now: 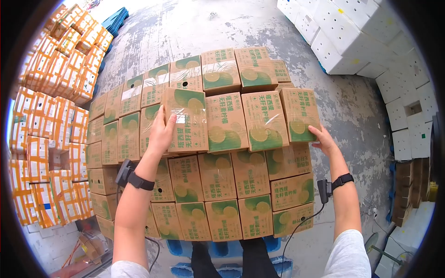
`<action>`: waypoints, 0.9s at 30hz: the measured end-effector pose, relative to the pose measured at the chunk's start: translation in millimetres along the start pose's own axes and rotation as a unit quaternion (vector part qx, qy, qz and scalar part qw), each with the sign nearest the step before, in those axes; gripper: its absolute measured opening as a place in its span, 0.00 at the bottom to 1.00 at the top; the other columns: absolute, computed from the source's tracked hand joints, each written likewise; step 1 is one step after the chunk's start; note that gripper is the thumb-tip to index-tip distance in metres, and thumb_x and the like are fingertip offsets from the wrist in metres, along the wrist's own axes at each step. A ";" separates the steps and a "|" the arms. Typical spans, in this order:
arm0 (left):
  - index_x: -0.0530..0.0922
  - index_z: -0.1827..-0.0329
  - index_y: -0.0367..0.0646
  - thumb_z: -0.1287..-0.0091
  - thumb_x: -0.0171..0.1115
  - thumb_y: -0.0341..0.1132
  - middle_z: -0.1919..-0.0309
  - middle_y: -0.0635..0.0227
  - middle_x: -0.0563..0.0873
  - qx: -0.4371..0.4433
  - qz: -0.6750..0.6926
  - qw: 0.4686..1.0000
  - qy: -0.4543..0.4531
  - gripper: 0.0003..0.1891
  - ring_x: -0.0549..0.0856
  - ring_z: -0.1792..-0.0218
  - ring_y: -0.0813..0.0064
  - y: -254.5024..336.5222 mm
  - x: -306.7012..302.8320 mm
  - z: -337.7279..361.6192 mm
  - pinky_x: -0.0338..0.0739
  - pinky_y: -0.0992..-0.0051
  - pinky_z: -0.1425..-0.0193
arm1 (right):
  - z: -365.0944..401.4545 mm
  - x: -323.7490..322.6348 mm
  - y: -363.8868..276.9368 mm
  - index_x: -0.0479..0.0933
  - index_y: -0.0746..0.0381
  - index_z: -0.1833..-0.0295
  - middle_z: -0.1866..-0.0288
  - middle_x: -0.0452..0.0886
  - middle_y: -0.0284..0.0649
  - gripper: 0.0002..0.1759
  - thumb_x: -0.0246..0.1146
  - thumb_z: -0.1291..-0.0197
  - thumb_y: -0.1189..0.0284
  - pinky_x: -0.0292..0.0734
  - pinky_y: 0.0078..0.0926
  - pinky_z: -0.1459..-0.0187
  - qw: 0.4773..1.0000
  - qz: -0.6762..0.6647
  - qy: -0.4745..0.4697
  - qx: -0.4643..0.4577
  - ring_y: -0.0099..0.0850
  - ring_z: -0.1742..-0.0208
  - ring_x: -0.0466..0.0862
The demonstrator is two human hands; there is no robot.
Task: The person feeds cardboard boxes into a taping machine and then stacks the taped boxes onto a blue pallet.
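A row of brown cardboard boxes with green fruit print sits at the top front of a large stack, between my two hands. My left hand (161, 133) is pressed to the left side of the row's leftmost box (189, 121), thumb lying on its printed face. At the other end, my right hand (325, 141) grips the lower right corner of the rightmost box (300, 113), which stands slightly askew from its neighbour. Between these are a second box (226, 121) and a third box (264, 119), with shiny clear tape. Whether the row's underside touches the stack is hidden.
More matching boxes (222, 220) form the stack, on a blue pallet (181, 249) at my feet. Cartons with orange tape (46, 157) rise at the left, and white foam boxes (343, 51) at the right. A black cable (296, 227) hangs from my right wrist.
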State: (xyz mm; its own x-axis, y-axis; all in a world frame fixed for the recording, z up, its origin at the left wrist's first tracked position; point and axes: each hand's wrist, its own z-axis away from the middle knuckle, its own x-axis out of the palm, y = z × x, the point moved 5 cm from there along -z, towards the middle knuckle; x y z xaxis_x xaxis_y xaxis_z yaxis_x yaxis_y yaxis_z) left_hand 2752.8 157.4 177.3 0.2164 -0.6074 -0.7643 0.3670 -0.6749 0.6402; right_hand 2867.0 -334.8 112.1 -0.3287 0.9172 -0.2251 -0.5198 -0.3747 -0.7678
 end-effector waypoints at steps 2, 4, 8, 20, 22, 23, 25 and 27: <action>0.52 0.33 0.30 0.33 0.50 0.45 0.36 0.47 0.62 -0.002 0.101 0.995 -0.020 0.34 0.64 0.36 0.61 1.6 3.6 -2.1 0.57 0.72 0.35 | 7.5 -3.0 20.7 0.51 0.52 0.31 0.36 0.63 0.40 0.46 0.64 0.53 0.52 0.59 0.41 0.40 0.995 -0.091 -0.003 0.048 0.33 0.36 0.62; 0.51 0.33 0.30 0.33 0.51 0.43 0.36 0.49 0.62 -0.018 0.170 0.985 -0.011 0.33 0.64 0.36 0.64 5.5 7.1 0.1 0.57 0.74 0.35 | 5.2 1.5 23.4 0.49 0.49 0.30 0.35 0.60 0.38 0.47 0.63 0.54 0.52 0.54 0.45 0.40 0.980 -0.183 -0.076 0.002 0.34 0.36 0.60; 0.50 0.32 0.31 0.32 0.50 0.37 0.35 0.53 0.62 -0.042 0.291 0.956 -0.006 0.31 0.64 0.36 0.70 6.2 18.2 3.1 0.57 0.77 0.36 | -17.0 -6.2 38.4 0.51 0.49 0.31 0.37 0.63 0.37 0.44 0.61 0.54 0.53 0.58 0.41 0.44 0.983 -0.167 -0.068 -0.022 0.33 0.39 0.63; 0.47 0.31 0.32 0.31 0.47 0.36 0.33 0.53 0.56 -0.067 0.294 0.953 -0.007 0.30 0.60 0.34 0.69 5.6 20.1 5.0 0.54 0.76 0.34 | -116.8 -28.9 -57.2 0.69 0.55 0.50 0.60 0.72 0.34 0.30 0.61 0.55 0.47 0.64 0.26 0.58 0.940 -0.313 0.078 -0.109 0.27 0.60 0.70; 0.47 0.31 0.32 0.31 0.47 0.36 0.32 0.53 0.56 -0.079 0.310 0.947 -0.016 0.30 0.59 0.33 0.69 11.5 17.0 7.7 0.53 0.76 0.33 | -146.0 -1.9 -67.6 0.68 0.56 0.50 0.58 0.71 0.37 0.33 0.61 0.57 0.46 0.63 0.28 0.57 0.966 -0.248 0.028 -0.071 0.29 0.59 0.69; 0.47 0.31 0.32 0.31 0.47 0.36 0.32 0.53 0.55 -0.088 0.327 0.940 -0.027 0.30 0.58 0.33 0.69 14.0 17.3 8.1 0.53 0.75 0.33 | -162.6 -2.8 -69.0 0.68 0.56 0.50 0.58 0.71 0.37 0.33 0.61 0.57 0.46 0.63 0.28 0.57 0.966 -0.249 0.028 -0.066 0.29 0.59 0.69; 0.48 0.31 0.34 0.31 0.48 0.37 0.32 0.53 0.55 -0.088 0.320 0.943 -0.037 0.30 0.60 0.34 0.69 13.7 17.6 5.0 0.56 0.76 0.35 | -188.8 -0.3 -65.5 0.64 0.59 0.42 0.50 0.69 0.42 0.42 0.62 0.58 0.42 0.62 0.31 0.50 0.991 -0.132 -0.005 -0.028 0.34 0.55 0.69; 0.48 0.31 0.36 0.31 0.48 0.39 0.33 0.54 0.56 -0.092 0.313 0.944 -0.050 0.31 0.61 0.35 0.69 10.9 18.0 9.2 0.60 0.77 0.37 | -155.8 6.2 -78.8 0.61 0.59 0.38 0.43 0.66 0.46 0.44 0.62 0.57 0.43 0.59 0.35 0.44 0.996 -0.063 0.044 -0.042 0.38 0.45 0.65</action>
State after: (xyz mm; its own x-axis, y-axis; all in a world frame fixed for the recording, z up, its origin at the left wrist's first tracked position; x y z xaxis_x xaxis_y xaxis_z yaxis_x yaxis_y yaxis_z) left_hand 2752.3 135.3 171.2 0.3607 -0.9053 -0.2242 0.3484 -0.0922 0.9328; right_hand 3028.8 -278.5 77.7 -0.1924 0.9661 -0.1722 -0.4843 -0.2461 -0.8396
